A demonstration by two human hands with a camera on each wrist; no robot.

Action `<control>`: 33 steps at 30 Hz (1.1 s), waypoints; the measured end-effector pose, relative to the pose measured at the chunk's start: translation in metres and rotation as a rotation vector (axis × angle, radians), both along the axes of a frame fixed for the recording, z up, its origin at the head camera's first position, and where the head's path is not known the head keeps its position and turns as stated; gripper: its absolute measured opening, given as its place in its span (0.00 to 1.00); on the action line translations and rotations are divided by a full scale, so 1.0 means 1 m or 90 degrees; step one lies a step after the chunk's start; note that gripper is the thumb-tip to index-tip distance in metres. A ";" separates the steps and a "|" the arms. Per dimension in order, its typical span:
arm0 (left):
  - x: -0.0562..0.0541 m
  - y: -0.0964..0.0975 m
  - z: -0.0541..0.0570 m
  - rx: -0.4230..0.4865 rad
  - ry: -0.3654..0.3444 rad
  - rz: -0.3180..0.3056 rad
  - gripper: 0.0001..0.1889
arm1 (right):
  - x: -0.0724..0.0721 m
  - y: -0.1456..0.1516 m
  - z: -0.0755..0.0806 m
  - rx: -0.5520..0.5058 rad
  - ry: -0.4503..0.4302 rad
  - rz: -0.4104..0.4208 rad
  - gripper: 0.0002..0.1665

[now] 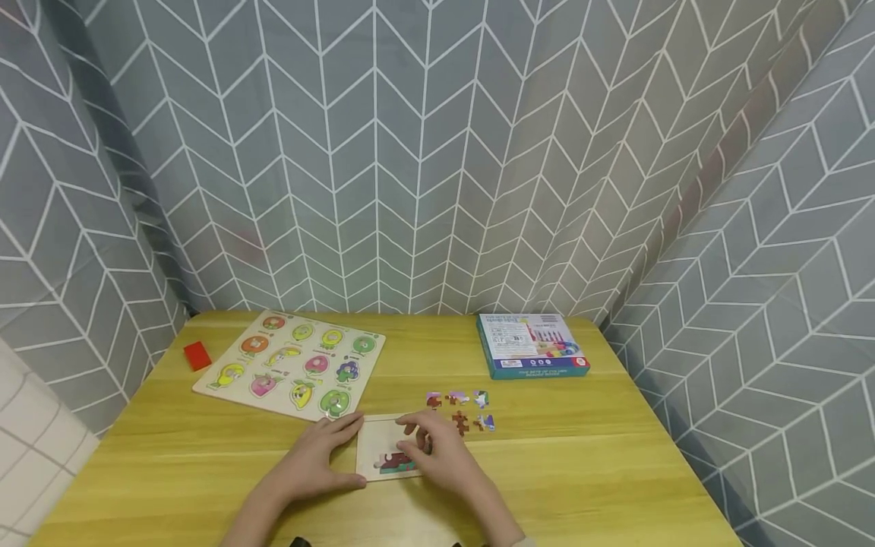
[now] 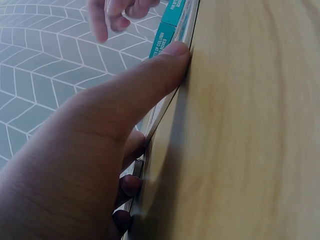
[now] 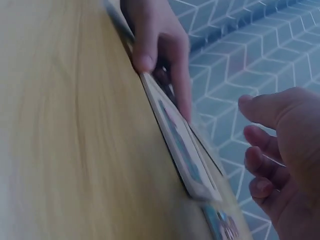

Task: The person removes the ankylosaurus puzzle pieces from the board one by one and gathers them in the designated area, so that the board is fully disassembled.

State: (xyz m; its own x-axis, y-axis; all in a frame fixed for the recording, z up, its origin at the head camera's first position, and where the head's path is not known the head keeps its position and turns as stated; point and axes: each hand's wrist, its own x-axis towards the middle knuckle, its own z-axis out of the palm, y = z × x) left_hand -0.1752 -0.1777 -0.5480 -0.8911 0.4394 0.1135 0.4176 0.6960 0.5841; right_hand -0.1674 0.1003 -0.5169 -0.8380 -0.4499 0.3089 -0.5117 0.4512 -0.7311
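Note:
A small square wooden puzzle tray (image 1: 374, 437) lies on the table, with joined brown and green jigsaw pieces (image 1: 396, 462) along its near side. My left hand (image 1: 311, 460) holds the tray by its left side, the thumb at the near corner and the fingers at the far one. In the left wrist view, the thumb (image 2: 150, 75) presses on the tray's edge. Over the tray's right part hovers my right hand (image 1: 440, 456), fingers loosely bent. The right wrist view shows a gap between that hand's thumb (image 3: 260, 109) and fingers, with nothing held.
Several loose jigsaw pieces (image 1: 461, 422) lie just beyond the right hand. A large fruit puzzle board (image 1: 276, 401) rests at the back left beside a small red block (image 1: 197, 355). A teal boxed set (image 1: 536, 346) sits at the back right. Patterned curtains (image 1: 410, 190) surround the table.

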 end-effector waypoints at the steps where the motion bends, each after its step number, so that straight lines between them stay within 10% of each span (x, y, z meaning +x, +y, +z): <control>1: 0.000 0.000 0.000 0.000 0.002 0.000 0.54 | 0.000 -0.004 -0.001 0.005 -0.005 0.012 0.17; 16: -0.001 -0.001 -0.001 0.002 0.012 -0.018 0.55 | 0.005 -0.015 -0.023 0.153 0.048 0.071 0.11; 33: -0.001 -0.001 -0.003 0.004 0.012 -0.017 0.55 | 0.008 -0.011 -0.023 0.144 0.000 0.069 0.14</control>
State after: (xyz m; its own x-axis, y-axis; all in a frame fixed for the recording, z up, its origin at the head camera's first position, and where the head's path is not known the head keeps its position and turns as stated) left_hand -0.1760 -0.1786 -0.5511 -0.8770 0.4617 0.1330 0.4466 0.6813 0.5800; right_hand -0.1597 0.0892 -0.5404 -0.7809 -0.5950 0.1902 -0.5662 0.5457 -0.6178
